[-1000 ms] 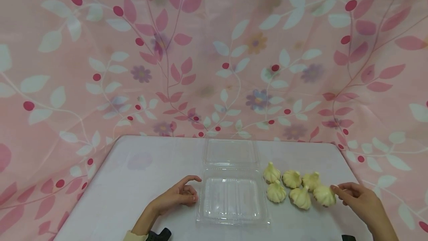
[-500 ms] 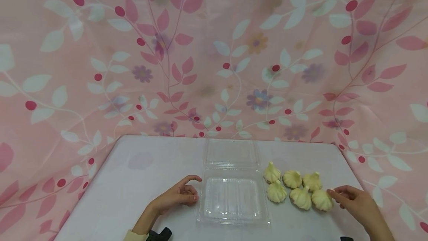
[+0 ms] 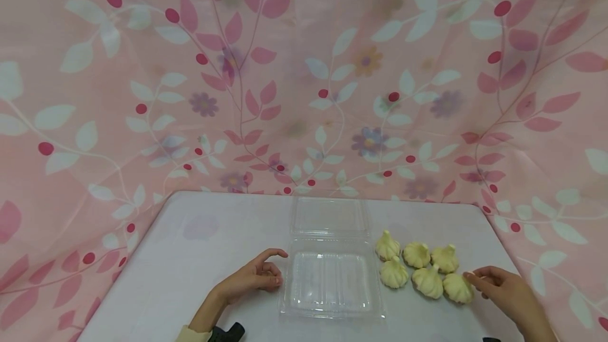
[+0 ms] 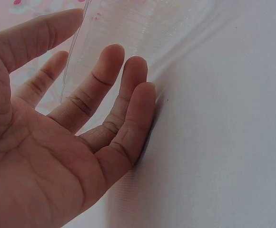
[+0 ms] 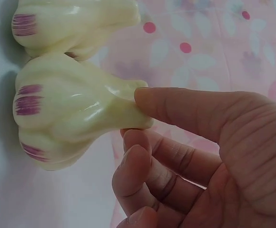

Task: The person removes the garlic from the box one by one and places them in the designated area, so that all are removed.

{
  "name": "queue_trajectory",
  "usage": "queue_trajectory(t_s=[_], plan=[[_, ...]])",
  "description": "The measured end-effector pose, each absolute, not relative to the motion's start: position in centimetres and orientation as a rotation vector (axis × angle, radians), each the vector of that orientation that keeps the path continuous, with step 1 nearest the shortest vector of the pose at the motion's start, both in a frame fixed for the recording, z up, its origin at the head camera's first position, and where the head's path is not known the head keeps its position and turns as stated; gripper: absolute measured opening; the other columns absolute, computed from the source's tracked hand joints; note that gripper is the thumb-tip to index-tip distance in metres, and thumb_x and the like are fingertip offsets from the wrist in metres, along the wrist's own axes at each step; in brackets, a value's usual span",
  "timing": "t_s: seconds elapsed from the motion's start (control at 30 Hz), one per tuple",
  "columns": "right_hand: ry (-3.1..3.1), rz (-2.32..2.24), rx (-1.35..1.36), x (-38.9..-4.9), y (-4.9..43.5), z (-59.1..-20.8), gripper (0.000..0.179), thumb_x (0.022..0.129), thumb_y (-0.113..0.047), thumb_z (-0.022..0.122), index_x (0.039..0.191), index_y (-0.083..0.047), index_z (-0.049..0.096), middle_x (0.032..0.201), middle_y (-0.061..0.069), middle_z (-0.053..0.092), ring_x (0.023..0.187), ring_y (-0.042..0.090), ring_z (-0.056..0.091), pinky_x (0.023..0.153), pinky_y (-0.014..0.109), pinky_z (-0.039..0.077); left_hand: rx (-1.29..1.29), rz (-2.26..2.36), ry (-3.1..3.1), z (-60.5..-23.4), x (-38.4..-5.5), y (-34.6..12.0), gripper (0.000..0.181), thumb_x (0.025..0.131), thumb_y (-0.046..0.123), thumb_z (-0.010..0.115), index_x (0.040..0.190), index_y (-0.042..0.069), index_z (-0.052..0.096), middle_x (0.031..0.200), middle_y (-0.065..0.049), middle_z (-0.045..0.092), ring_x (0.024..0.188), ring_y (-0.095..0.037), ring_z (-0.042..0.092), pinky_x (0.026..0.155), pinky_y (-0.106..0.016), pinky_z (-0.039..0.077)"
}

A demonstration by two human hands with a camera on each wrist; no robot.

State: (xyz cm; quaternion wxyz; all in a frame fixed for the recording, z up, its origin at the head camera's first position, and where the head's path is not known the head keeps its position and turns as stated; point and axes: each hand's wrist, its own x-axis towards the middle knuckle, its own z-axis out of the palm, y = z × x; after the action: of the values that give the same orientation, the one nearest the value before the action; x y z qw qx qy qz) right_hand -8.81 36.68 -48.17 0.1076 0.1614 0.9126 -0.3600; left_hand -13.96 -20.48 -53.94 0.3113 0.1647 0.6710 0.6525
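My right hand [image 3: 505,292] pinches the stem of a pale garlic bulb [image 5: 57,111] between thumb and fingers; purple streaks mark the bulb's side. In the head view this bulb is the nearest and rightmost of a group of garlic bulbs [image 3: 427,282] on the table. Beside the left edge of a clear plastic clamshell box [image 3: 332,284] rests my left hand [image 3: 249,281], holding nothing. In the left wrist view its fingers [image 4: 109,61] are loosely bent, and the clear plastic shows just past the fingertips. The box's lid [image 3: 329,216] lies folded back, away from me.
The white table [image 3: 218,241] ends at a pink floral cloth [image 3: 285,94] hanging behind it. Several other bulbs stand in two rows right of the box, one of them [image 5: 76,23] close beside the pinched bulb.
My right hand has moved slightly left and toward me with the pinched garlic bulb, which now sits closer to its row. The left hand and the box have stayed put.
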Motion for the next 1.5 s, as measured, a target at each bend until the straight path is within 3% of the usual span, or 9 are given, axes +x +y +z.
queue_trajectory(t_s=[0.7, 1.23, 1.5], plan=[[2.669, -1.059, 0.444, -8.3, 36.8, -48.1, 0.063, 0.09, -0.057, 0.064, 0.117, 0.0, 0.065, 0.088, 0.003, 0.067, 0.078, 0.016, 0.057, 0.064, 0.03, 0.043, 0.446, 1.736, 1.754, -53.9, -13.9, -20.5, 0.062, 0.094, 0.011, 0.066, 0.146, 0.005, 0.033, 0.098, -0.007, 0.064, 0.089, -0.019, 0.061, 0.082, -0.034, 0.05], [2.666, -1.045, 0.383, -8.1, 37.2, -48.1, 0.064, 0.09, -0.058, 0.063, 0.123, -0.003, 0.063, 0.09, 0.002, 0.07, 0.082, 0.018, 0.06, 0.065, 0.03, 0.045, 0.454, 1.722, 1.831, -53.5, -13.5, -20.1, 0.058, 0.094, 0.013, 0.066, 0.145, 0.01, 0.039, 0.1, -0.009, 0.063, 0.092, -0.023, 0.064, 0.079, -0.036, 0.052], [2.678, -0.962, 0.315, -7.8, 36.8, -47.7, 0.059, 0.092, -0.052, 0.064, 0.122, -0.002, 0.063, 0.088, 0.001, 0.067, 0.078, 0.014, 0.053, 0.065, 0.03, 0.043, 0.444, 1.729, 1.872, -53.1, -13.2, -19.9, 0.056, 0.094, 0.014, 0.066, 0.145, 0.013, 0.042, 0.101, -0.012, 0.063, 0.093, -0.028, 0.063, 0.077, -0.038, 0.053]])
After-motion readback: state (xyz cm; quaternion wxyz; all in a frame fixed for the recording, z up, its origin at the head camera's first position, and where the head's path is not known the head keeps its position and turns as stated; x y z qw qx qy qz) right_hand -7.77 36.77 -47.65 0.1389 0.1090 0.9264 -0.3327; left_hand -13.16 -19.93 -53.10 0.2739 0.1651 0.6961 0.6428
